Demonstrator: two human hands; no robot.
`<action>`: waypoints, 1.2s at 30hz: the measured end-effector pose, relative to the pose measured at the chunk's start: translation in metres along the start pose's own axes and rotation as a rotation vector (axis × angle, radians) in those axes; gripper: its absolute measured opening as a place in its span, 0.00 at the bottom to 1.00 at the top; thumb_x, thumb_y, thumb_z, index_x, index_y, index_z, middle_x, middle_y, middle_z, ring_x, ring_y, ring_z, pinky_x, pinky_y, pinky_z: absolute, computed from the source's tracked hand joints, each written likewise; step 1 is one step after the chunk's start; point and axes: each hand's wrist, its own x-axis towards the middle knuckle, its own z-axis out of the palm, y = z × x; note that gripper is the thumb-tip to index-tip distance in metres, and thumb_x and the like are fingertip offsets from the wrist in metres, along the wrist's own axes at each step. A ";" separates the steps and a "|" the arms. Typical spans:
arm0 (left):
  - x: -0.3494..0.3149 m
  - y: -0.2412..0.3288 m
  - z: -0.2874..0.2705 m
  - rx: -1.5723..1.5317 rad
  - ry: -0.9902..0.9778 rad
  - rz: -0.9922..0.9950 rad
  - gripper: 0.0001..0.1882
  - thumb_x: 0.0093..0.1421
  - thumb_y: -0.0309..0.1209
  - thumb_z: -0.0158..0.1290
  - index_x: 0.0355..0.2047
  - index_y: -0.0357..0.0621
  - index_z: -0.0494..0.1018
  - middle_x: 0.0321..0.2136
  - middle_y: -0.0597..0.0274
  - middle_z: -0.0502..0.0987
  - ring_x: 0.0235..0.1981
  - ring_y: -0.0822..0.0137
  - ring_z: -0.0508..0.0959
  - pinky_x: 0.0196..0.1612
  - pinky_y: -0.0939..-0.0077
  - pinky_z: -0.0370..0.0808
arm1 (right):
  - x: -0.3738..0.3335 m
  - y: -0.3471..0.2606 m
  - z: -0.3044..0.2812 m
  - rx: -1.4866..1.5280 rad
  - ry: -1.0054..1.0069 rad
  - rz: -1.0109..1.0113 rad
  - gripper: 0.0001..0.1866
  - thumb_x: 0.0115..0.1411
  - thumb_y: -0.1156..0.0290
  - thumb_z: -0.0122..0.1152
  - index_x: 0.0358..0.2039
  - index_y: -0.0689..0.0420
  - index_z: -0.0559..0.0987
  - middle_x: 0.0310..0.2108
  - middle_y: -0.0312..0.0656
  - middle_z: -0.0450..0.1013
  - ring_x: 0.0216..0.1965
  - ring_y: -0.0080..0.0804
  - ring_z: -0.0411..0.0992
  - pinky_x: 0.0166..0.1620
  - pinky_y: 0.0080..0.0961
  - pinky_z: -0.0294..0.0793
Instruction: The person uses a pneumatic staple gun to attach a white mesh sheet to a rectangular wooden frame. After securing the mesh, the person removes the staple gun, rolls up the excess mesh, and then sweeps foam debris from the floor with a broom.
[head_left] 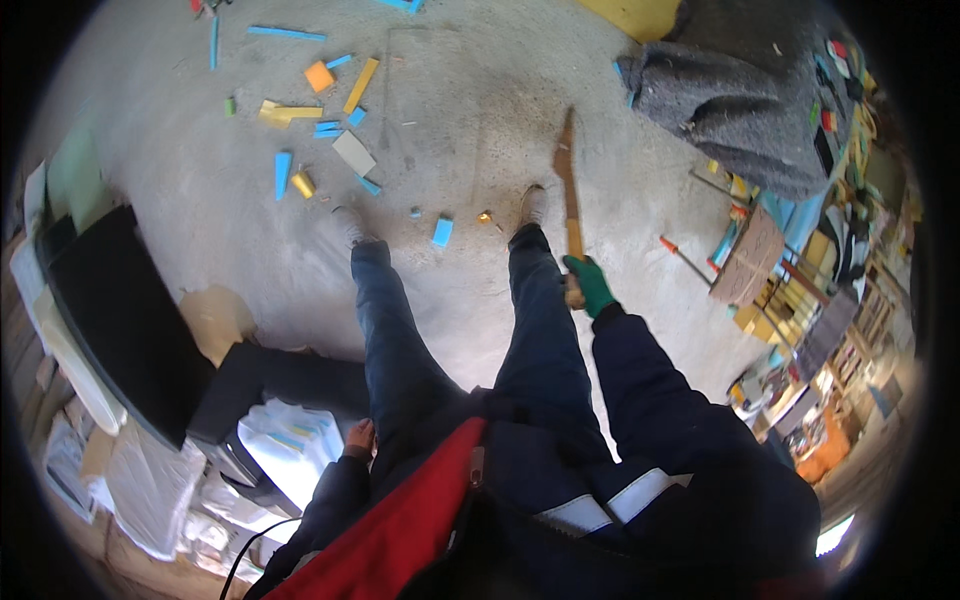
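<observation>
My right hand, in a green glove, is wrapped round the handle of a machete. Its long, brown, rusty-looking blade points away from me over the concrete floor, to the right of my right foot. The part of the handle past my glove is yellowish. My left hand hangs low beside my left thigh, near a black seat-like piece. It is small in the picture and its fingers are partly hidden, so whether it is closed does not show.
Blue foam offcuts, an orange block, yellow strips and a grey block lie scattered on the floor ahead. A grey blanket drapes at the far right, above cluttered tools and boards. A black panel stands left.
</observation>
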 end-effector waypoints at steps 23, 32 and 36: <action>-0.002 -0.244 -0.434 -0.224 -0.169 -0.563 0.22 0.71 0.49 0.51 0.31 0.43 0.73 0.20 0.57 0.77 0.15 0.68 0.74 0.19 0.74 0.69 | -0.069 0.235 0.559 0.199 -0.231 -0.155 0.16 0.63 0.64 0.70 0.42 0.60 0.75 0.27 0.40 0.75 0.22 0.30 0.75 0.25 0.31 0.75; -0.076 -0.343 -0.511 -0.146 -0.127 -0.704 0.13 0.60 0.41 0.61 0.30 0.48 0.72 0.24 0.57 0.76 0.22 0.62 0.75 0.23 0.68 0.71 | -0.080 0.400 0.381 0.357 0.286 -0.128 0.16 0.65 0.65 0.68 0.47 0.53 0.72 0.35 0.40 0.75 0.30 0.34 0.77 0.24 0.38 0.77; -0.078 -0.413 -0.559 0.950 -0.394 0.590 0.19 0.46 0.30 0.63 0.41 0.49 0.74 0.33 0.55 0.76 0.38 0.48 0.79 0.41 0.54 0.78 | -0.038 0.462 0.278 0.348 0.497 0.079 0.15 0.61 0.69 0.69 0.42 0.58 0.73 0.23 0.45 0.71 0.21 0.39 0.75 0.18 0.42 0.73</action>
